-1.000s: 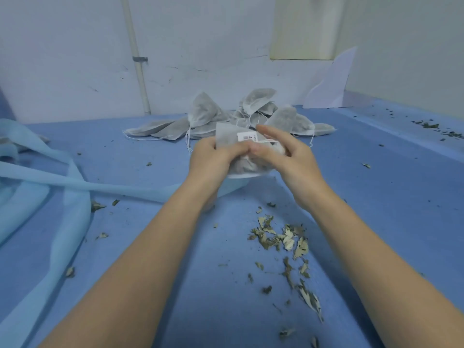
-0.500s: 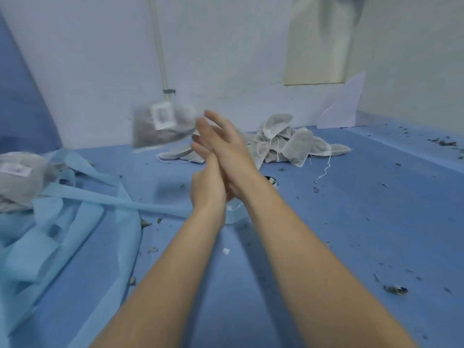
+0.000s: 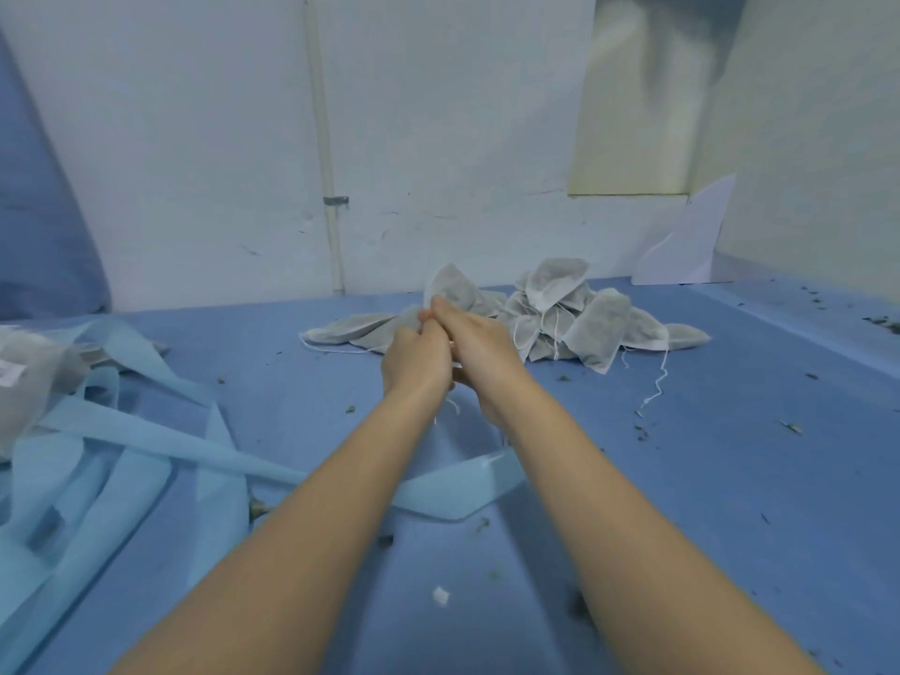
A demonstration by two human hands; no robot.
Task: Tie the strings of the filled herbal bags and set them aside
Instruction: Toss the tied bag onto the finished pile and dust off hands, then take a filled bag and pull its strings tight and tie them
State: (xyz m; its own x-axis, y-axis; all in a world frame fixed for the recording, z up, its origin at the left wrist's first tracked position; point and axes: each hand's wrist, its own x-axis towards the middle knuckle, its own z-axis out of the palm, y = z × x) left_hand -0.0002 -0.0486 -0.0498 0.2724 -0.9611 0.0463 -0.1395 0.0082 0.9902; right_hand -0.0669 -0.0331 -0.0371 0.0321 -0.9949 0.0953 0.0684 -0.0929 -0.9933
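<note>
My left hand (image 3: pixel 419 355) and my right hand (image 3: pixel 484 345) are pressed together above the blue table, just in front of the pile of filled herbal bags (image 3: pixel 579 319). The left fingers are curled, and the right fingers lie along them. Their tips reach the base of an upright bag (image 3: pixel 455 287) at the pile's near left. A thin white string (image 3: pixel 455 406) dangles from between the hands; what it belongs to is hidden in the palms. A filled bag with a white label (image 3: pixel 29 382) lies at the far left on light blue fabric.
Light blue fabric strips (image 3: pixel 146 445) sprawl over the left of the blue table (image 3: pixel 706 479), and one end reaches under my forearms. Loose herb bits dot the surface. A loose string (image 3: pixel 657 382) trails from the pile's right. The white wall stands close behind.
The labelled bag left my hands and flew to the left, where it now lies on the fabric. My hands came back together and moved forward to the pile.
</note>
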